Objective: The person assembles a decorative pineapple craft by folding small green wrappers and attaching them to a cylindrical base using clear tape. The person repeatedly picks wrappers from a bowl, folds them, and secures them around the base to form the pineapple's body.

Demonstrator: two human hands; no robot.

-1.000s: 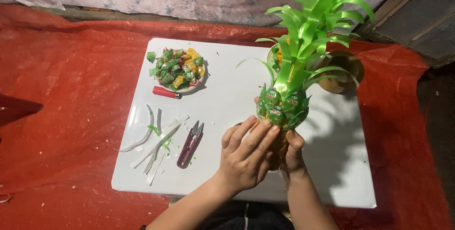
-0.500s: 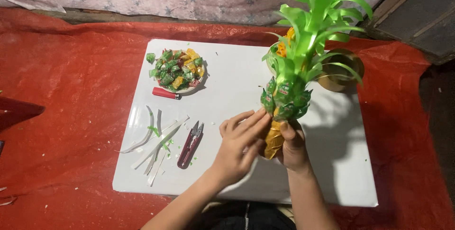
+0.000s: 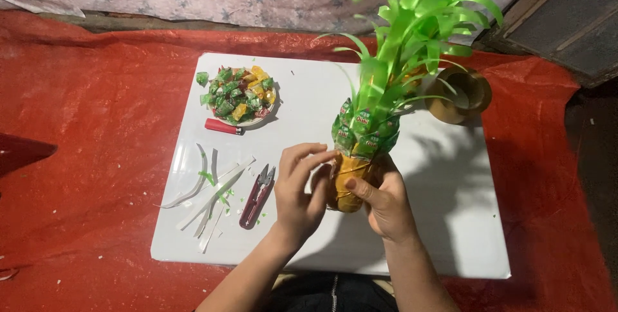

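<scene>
Head view of a handmade pineapple-shaped craft piece held upright over the right-centre of a white board that lies on a red sheet. Compared with a second ago, the piece has been lifted and tipped slightly away from the wearer, so that the bare yellow-orange lower body now shows below the band of green folded wrappers; earlier that lower part was hidden behind the fingers. The right hand is closed around the yellow base from the right and below, thumb across the front. The left hand has shifted from covering the piece to a half-open pose at its left side, fingertips curled toward the lower edge of the wrapper band and touching or almost touching it; it grips nothing that can be seen. The exposed yellow surface suggests that the wrapper covering reaches only part way down the body. The green strip leaves fan out toward the upper right of the frame. Upper left of the board: a plate of folded wrappers with a red lighter just beside it. Lower left of the board: white and green cut strips and small red-handled snips. A brass-coloured cup stands behind the leaves at right.
</scene>
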